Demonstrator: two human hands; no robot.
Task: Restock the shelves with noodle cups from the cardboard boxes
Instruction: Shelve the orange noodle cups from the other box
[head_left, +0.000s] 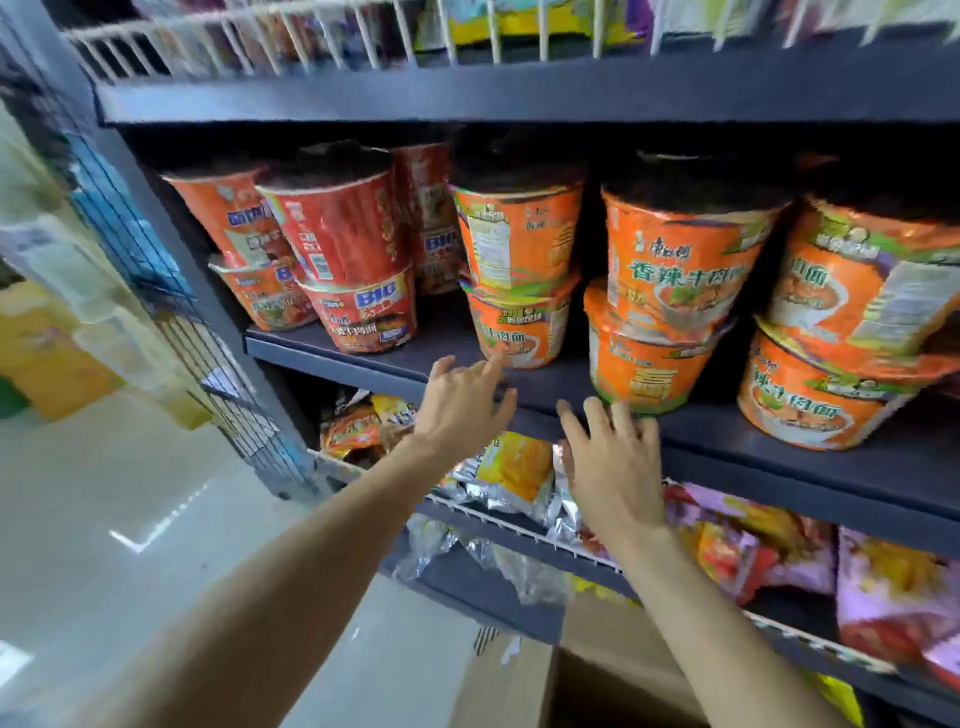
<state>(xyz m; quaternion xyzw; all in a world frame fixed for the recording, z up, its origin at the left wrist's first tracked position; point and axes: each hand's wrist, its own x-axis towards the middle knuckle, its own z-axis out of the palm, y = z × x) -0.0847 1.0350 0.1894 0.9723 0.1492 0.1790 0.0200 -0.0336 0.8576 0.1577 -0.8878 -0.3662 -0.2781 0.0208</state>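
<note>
Both hands are empty with fingers spread at the shelf's front edge, the left hand nearest, its fingertips just below the upright orange noodle cup stack.

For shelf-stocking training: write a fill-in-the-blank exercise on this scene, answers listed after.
1. Both hands, the left hand and the right hand, hold ____.
2. On the dark shelf the noodle cups stand stacked ____ high.
3. The cups with BIG on them stand at the shelf's ____ end.
4. The shelf below holds packets, behind a white ____ rail.

Answers: nothing; two; left; wire
</note>
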